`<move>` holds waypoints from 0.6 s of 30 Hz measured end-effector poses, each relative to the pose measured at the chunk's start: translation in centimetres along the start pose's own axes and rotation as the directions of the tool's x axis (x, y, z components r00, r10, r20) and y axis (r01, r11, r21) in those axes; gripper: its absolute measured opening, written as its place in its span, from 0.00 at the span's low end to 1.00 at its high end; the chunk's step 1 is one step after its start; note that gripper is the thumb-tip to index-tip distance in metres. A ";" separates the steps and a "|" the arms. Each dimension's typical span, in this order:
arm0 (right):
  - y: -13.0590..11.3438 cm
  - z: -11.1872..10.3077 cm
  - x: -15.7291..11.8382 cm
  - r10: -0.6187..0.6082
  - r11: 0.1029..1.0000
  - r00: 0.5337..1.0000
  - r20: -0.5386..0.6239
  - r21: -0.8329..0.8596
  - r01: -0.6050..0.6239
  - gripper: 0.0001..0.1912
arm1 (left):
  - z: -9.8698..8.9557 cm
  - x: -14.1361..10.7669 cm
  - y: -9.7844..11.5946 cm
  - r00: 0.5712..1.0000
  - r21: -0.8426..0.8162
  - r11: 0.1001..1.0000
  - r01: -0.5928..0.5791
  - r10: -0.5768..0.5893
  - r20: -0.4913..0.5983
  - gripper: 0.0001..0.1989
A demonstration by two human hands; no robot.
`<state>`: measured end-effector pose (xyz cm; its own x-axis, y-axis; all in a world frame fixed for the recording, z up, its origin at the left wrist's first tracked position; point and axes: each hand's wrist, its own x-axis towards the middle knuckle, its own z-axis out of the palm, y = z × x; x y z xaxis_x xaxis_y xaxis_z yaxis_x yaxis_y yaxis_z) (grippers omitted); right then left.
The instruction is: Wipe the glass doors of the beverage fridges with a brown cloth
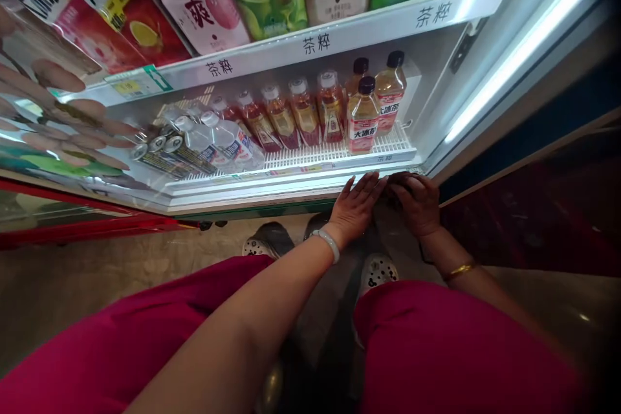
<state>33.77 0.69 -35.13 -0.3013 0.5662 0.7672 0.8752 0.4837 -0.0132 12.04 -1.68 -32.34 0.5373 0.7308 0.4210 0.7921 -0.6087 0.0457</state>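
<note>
My left hand [355, 206], with a pale bangle at the wrist, lies on the bottom front edge of a lit drinks cooler [272, 204], its fingers stretched out. Close beside it on the right, my right hand [418, 202] is bent over the same edge near the corner. A dark item lies by its fingers, too dim to make out, and its fingertips are partly hidden. Behind the hands, bottles with pink labels [363, 119] stand on the white rack [388, 142], next to a row of amber bottles [305, 113].
Clear bottles [233, 142] and cans [169, 149] lean at the rack's left. A labelled shelf edge [272, 52] crosses above. The glass door [63, 123] is at the left; a dark panel [538, 200] stands at the right. My shoes [381, 270] are below.
</note>
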 end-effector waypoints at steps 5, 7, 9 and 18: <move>0.4 0.5 -0.9 0.156 0.987 0.983 -0.100 0.051 -0.151 0.12 | 1.2 -1.8 -1.3 0.999 0.038 0.999 0.035 -0.034 -0.022 0.32; -1.3 1.7 -1.0 0.245 0.969 0.954 -0.175 0.082 -0.234 0.12 | 1.5 -2.7 -1.7 0.997 0.043 0.996 0.081 -0.081 0.018 0.32; -4.4 3.2 -0.9 0.285 0.956 0.943 -0.174 0.118 -0.267 0.13 | 1.7 -3.7 -2.0 0.988 0.041 0.991 0.129 -0.132 0.086 0.33; -8.6 4.5 -1.2 0.069 0.963 0.994 0.086 0.255 -0.089 0.17 | 0.1 -8.0 -3.0 0.910 0.062 0.919 0.390 -0.395 0.128 0.38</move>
<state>24.87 -1.12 -38.83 -0.2717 0.6536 0.7064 0.7727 0.5857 -0.2448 5.37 -5.63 -35.89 0.2134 0.9447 0.2491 0.9551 -0.2554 0.1502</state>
